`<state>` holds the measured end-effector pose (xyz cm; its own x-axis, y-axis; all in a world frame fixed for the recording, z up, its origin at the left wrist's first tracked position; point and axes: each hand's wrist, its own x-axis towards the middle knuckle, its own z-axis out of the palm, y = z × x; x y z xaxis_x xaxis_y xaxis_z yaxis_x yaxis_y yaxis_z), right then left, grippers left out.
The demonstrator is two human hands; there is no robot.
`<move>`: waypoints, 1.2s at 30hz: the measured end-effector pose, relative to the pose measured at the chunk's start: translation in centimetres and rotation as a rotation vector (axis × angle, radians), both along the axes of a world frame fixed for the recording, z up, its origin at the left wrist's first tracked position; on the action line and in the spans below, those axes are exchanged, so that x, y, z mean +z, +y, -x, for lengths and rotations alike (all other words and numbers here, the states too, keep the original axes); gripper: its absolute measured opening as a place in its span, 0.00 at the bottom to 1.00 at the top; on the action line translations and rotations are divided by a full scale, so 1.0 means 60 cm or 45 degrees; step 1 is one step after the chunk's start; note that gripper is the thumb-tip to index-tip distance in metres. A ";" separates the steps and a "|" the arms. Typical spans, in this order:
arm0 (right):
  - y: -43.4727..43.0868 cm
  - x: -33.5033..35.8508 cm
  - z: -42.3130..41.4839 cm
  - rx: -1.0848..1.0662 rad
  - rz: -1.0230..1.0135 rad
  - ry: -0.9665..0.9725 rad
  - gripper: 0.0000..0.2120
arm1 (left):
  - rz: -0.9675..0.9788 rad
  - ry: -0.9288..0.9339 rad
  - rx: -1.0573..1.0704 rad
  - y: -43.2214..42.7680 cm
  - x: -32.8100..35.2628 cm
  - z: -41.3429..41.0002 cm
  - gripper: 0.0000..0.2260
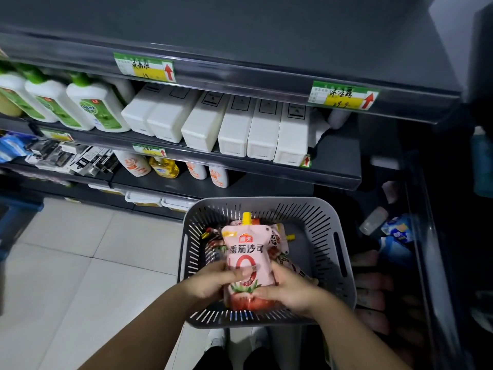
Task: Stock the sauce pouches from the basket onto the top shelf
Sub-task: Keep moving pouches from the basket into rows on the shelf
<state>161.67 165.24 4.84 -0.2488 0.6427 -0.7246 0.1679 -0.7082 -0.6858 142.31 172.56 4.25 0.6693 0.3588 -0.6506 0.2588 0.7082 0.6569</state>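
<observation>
A pink sauce pouch (248, 252) with a yellow spout stands upright over the grey slotted basket (338, 252). My left hand (213, 283) grips its lower left side, thumb across the front. My right hand (286, 289) grips its lower right side. More pouches (280, 240) lie beneath it in the basket, partly hidden. The top shelf (266, 36) is a dark grey board above, its surface bare where I see it.
The shelf below holds green-capped white bottles (90, 105) and white boxes (234, 129). Lower shelves carry orange-labelled bottles (133, 164) and small packets (66, 156). Price tags (145, 66) sit on the shelf edges. Pale floor tiles (80, 249) spread left; a dark rack (426, 236) stands right.
</observation>
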 end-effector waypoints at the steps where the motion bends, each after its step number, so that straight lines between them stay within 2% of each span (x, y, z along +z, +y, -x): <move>1: 0.001 -0.004 0.004 0.058 -0.026 -0.019 0.29 | 0.066 0.012 0.142 -0.003 -0.004 -0.002 0.30; 4: -0.002 -0.017 0.016 0.152 -0.042 -0.078 0.29 | 0.043 0.123 0.390 -0.004 -0.011 -0.011 0.26; 6: -0.006 -0.028 0.014 0.031 -0.009 -0.155 0.27 | -0.007 0.213 0.428 0.003 -0.012 -0.015 0.20; 8: -0.008 -0.054 -0.008 -0.453 0.176 -0.102 0.25 | -0.077 0.331 0.477 0.014 -0.018 -0.014 0.16; 10: -0.006 -0.078 -0.033 -1.113 0.473 0.228 0.17 | -0.136 0.423 0.515 0.024 -0.023 -0.011 0.13; 11: -0.005 -0.084 -0.040 -1.336 0.601 0.364 0.15 | -0.145 0.454 0.531 0.028 -0.026 -0.009 0.13; 13: -0.010 -0.103 -0.043 -1.544 0.769 0.502 0.14 | -0.134 0.502 0.585 0.032 -0.033 -0.004 0.12; 17: 0.004 -0.136 -0.035 -1.937 0.883 0.653 0.22 | -0.061 0.513 0.674 0.032 -0.042 -0.003 0.13; 19: 0.023 -0.139 -0.036 -2.165 0.984 0.714 0.19 | -0.002 0.487 0.691 0.030 -0.043 -0.004 0.13; 22: 0.039 -0.133 -0.017 -2.368 1.078 0.779 0.14 | 0.044 0.480 0.699 0.027 -0.044 -0.005 0.15; 24: 0.039 -0.134 0.002 -2.412 1.134 0.680 0.15 | 0.036 0.487 0.700 0.027 -0.044 -0.004 0.15; 26: 0.036 -0.137 0.014 -2.320 1.125 0.460 0.16 | 0.002 0.500 0.690 0.029 -0.045 -0.002 0.15; 32: 0.043 -0.156 0.018 -1.876 0.833 0.042 0.10 | -0.014 0.558 0.670 0.034 -0.047 0.013 0.15; 34: 0.039 -0.152 0.023 -1.715 0.777 -0.277 0.14 | -0.009 0.565 0.667 0.032 -0.047 0.014 0.16; 36: 0.037 -0.141 0.022 -1.588 0.575 -0.455 0.12 | 0.005 0.564 0.666 0.030 -0.047 0.012 0.16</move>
<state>160.34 167.45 -3.59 0.5569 -0.0059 -0.8306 -0.6215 -0.6664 -0.4120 141.58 174.33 1.42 0.0789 0.5596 -0.8250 0.1260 0.8154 0.5650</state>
